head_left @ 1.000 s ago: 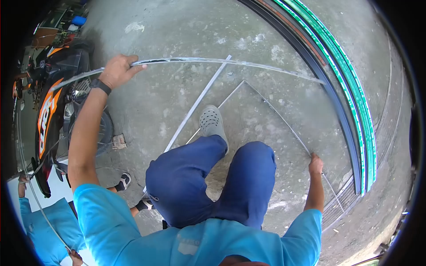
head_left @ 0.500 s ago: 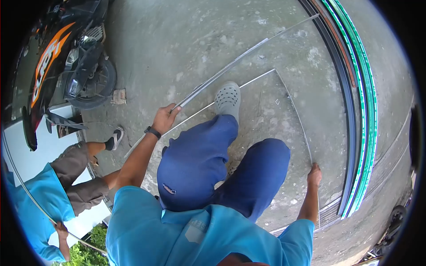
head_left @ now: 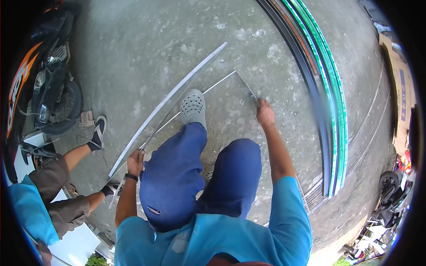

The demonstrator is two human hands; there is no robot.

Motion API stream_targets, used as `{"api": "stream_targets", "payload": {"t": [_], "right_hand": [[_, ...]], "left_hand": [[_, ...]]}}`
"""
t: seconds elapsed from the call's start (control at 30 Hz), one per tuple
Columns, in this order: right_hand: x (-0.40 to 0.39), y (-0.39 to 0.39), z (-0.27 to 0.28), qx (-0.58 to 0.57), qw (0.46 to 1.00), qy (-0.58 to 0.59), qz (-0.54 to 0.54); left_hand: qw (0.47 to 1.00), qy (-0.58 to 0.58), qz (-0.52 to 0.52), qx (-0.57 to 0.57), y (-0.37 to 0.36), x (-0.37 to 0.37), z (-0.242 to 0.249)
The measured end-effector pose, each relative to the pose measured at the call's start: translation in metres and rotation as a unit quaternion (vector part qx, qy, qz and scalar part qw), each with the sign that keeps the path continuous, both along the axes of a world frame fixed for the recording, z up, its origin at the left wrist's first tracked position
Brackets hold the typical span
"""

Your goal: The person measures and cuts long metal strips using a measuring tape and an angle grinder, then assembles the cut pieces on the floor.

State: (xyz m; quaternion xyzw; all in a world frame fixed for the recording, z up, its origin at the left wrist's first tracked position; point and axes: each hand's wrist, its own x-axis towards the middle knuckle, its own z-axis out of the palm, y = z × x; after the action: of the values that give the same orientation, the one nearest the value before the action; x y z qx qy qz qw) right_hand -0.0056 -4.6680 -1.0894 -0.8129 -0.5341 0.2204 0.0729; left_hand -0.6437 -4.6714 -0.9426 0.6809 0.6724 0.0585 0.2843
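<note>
My left hand (head_left: pixel 135 162) is closed around a thin metal strip (head_left: pixel 156 130) beside my left knee. A wider pale strip (head_left: pixel 171 94) lies on the floor just beyond it, separate from the hand. A slim angled frame (head_left: pixel 220 81) bends at a corner ahead of my shoe. On the right side of that corner, my right hand (head_left: pixel 265 113) grips the frame, with fingers wrapped on it. My grey clog (head_left: pixel 193 105) rests over the frame's left side. Part of the frame's right side is hidden behind my right arm.
Long dark and green-edged profiles (head_left: pixel 326 102) lie along the right. A motorbike (head_left: pixel 53 95) stands at the left, near another person's leg (head_left: pixel 77 158). Cardboard (head_left: pixel 401 95) and assorted clutter (head_left: pixel 381 221) are at the far right.
My right hand has moved up the frame's right side to near the corner. My left hand has let go of the wider strip, drawn back towards my knee and holds a thin strip.
</note>
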Motion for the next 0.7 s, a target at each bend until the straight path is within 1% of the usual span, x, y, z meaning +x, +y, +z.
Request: {"api": "stream_targets", "payload": {"t": [0.1, 0.2, 0.23, 0.27, 0.37, 0.4, 0.5, 0.6, 0.7], "right_hand": [[-0.012, 0.052, -0.008, -0.006, 0.999, 0.003, 0.036], [-0.023, 0.09, -0.015, -0.012, 1.0, 0.002, 0.028], [-0.026, 0.098, -0.016, -0.004, 1.0, 0.002, 0.029], [-0.026, 0.107, -0.016, 0.004, 1.0, 0.002, 0.028], [-0.021, 0.13, -0.028, 0.056, 0.997, -0.014, 0.047], [-0.019, 0.134, -0.036, 0.076, 0.995, -0.022, 0.057], [-0.023, 0.153, -0.035, 0.111, 0.992, 0.015, 0.051], [-0.027, 0.164, -0.037, 0.136, 0.989, 0.056, 0.017], [-0.024, 0.17, -0.057, 0.143, 0.989, 0.031, 0.009]], "left_hand": [[0.999, -0.017, -0.017, 0.042, -0.008, -0.009, -0.005], [0.999, -0.007, -0.023, 0.034, -0.008, -0.006, 0.006], [0.999, -0.002, -0.023, 0.024, -0.012, -0.009, 0.008], [0.997, -0.013, -0.052, 0.052, -0.016, -0.016, 0.004], [0.997, -0.001, -0.055, 0.059, -0.026, -0.03, -0.003], [0.997, 0.054, -0.049, -0.014, -0.026, -0.035, -0.002], [0.998, -0.032, -0.042, 0.033, -0.024, -0.014, 0.023], [0.998, -0.055, -0.015, 0.024, -0.024, -0.003, 0.036], [0.997, -0.069, -0.002, 0.017, -0.022, -0.002, 0.038]]}}
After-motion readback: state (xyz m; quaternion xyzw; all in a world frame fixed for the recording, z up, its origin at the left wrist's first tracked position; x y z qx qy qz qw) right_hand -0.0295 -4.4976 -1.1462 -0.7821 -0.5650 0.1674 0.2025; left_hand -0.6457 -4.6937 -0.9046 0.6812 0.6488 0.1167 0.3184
